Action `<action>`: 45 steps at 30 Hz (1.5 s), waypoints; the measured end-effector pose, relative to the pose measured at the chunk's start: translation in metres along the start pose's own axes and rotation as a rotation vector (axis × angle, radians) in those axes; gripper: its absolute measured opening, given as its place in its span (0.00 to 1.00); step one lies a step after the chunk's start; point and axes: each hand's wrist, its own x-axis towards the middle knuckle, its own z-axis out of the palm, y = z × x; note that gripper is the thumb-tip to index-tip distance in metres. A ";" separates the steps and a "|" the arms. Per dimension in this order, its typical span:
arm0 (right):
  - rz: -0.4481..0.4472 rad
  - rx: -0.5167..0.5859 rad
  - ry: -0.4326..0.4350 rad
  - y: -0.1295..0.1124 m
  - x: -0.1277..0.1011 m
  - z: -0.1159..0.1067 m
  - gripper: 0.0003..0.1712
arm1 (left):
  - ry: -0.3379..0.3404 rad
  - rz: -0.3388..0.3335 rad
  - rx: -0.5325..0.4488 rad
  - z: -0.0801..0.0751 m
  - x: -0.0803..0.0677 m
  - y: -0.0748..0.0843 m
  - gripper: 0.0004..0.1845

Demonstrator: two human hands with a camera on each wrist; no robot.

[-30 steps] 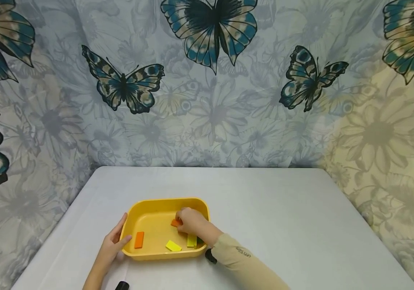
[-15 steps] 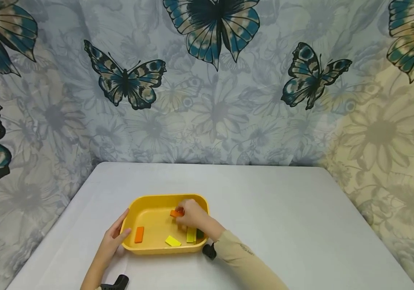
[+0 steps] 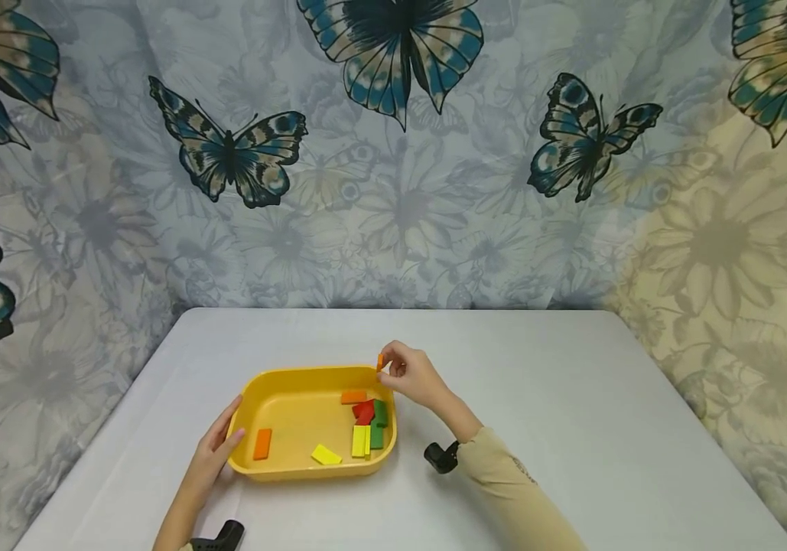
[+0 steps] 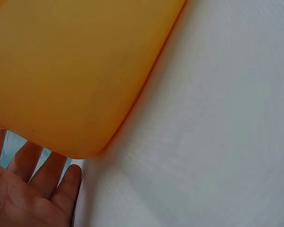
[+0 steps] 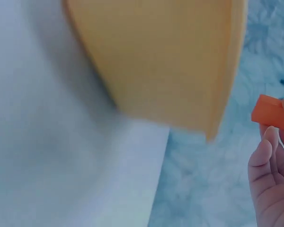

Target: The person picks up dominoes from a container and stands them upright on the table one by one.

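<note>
A yellow plastic tray [image 3: 297, 476] stands on the table, its left end held by my left hand [image 3: 209, 453]. The thumb lies over the rim, and in the left wrist view the fingers [image 4: 48, 172] reach along the outside wall. At the tray's far right corner, my right hand [image 3: 419, 379] pinches an orange block [image 5: 273, 113] between thumb and fingers, at rim height. Inside the tray, orange blocks lie at the left [image 3: 262, 444] and upper right. Red blocks [image 3: 364, 411], green blocks [image 3: 376, 436] and yellow blocks [image 3: 361, 441] cluster at the right; another yellow piece lies near the front wall.
The tray rests on a white table [image 3: 517, 398] that reaches back to a butterfly-patterned wall covering [image 3: 407, 229]. Black wrist devices [image 3: 441, 458] are strapped to both forearms.
My right hand has lifted an orange block from inside the tray and moved right and away, to the far right corner. The red and green blocks are uncovered now. My left hand keeps its hold.
</note>
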 end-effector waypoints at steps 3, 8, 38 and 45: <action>0.011 0.017 0.039 0.008 0.000 -0.013 0.11 | -0.003 0.019 0.004 -0.001 0.003 0.000 0.27; 0.061 0.040 0.012 0.021 -0.004 -0.025 0.11 | 0.000 0.050 0.000 -0.001 0.007 -0.001 0.27; 0.249 -0.057 -0.063 0.088 -0.062 -0.009 0.11 | 0.001 -0.135 -0.010 0.002 -0.010 -0.005 0.28; 0.187 -0.090 -0.041 0.088 -0.049 -0.014 0.12 | 0.011 -0.074 -0.024 -0.002 -0.003 -0.004 0.28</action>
